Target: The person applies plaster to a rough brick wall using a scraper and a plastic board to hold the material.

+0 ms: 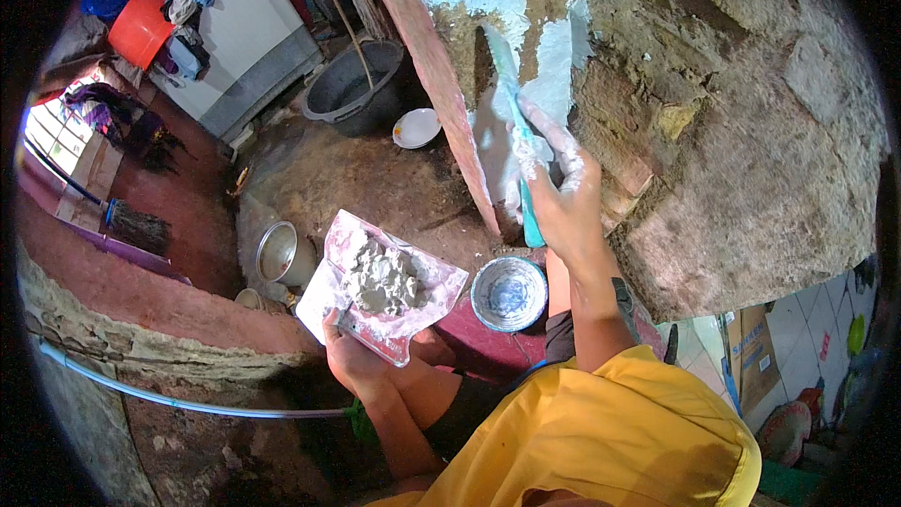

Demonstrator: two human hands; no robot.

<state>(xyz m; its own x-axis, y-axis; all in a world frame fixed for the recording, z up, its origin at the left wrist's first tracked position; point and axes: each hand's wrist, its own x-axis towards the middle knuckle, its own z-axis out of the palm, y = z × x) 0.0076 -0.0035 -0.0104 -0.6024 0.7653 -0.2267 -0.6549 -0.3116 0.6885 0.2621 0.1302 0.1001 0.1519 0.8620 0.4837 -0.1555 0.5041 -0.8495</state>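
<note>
My right hand (569, 190), its fingers smeared white, is closed round a teal putty knife (532, 218). The knife's whitened blade points up and lies against the wall, beside pale wet-looking plaster (556, 66) spread over rough brown masonry (713, 178). Lower down and to the left, my left hand (353, 357) grips the near edge of a pink, white-smeared tray (441, 280). A lumpy heap of grey plaster (383, 280) sits on that tray. Part of the left hand's fingers is hidden under it.
A white-crusted bowl (509, 295) stands by my knees. Beyond are a metal pot (278, 253), a white plate (417, 129) and a black tub (375, 61) with a stick in it. The pink wall edge (441, 84) rises left of the knife. A hose (202, 403) runs along the lower left.
</note>
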